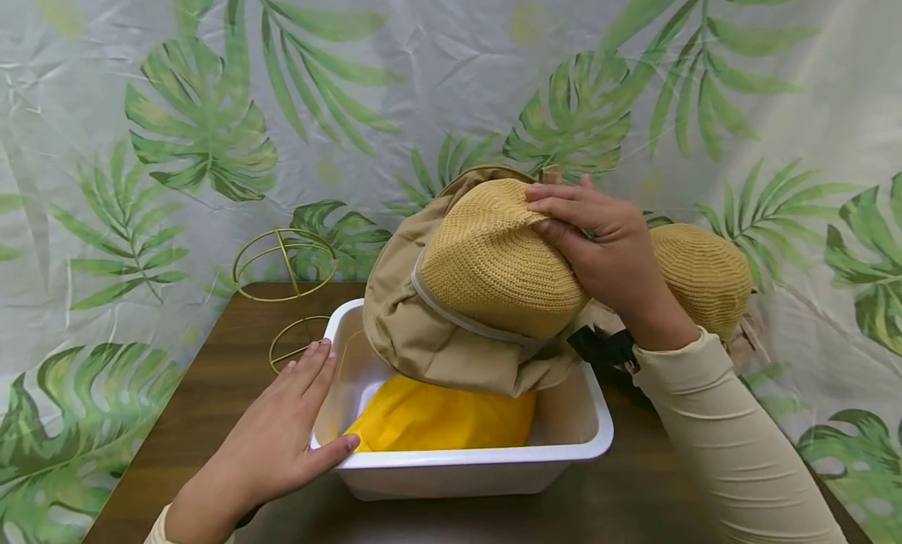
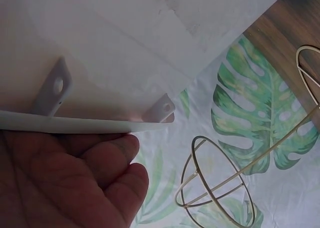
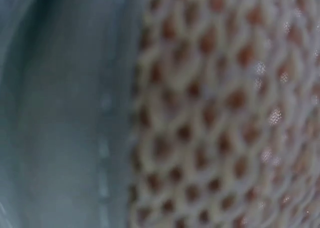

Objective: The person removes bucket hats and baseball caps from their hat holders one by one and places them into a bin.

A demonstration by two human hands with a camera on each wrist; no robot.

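My right hand pinches the crown of a bucket-style sun hat, which has a mustard knitted crown, a pale band and a wide tan brim. The hat is tilted over a white plastic basin, its brim overlapping the basin's back and right side. Only knit mesh and a grey band fill the right wrist view, very close up. Inside the basin lies something yellow and smooth, like a fabric hat, partly covered by the brim. Along the basin's left rim rests my left hand, fingers extended and thumb at the near corner.
A gold wire stand with round hoops stands at the table's back left, beside the basin. Another knitted hat sits at the right, behind my right forearm. Below is a dark wooden table; a leaf-print curtain hangs behind it.
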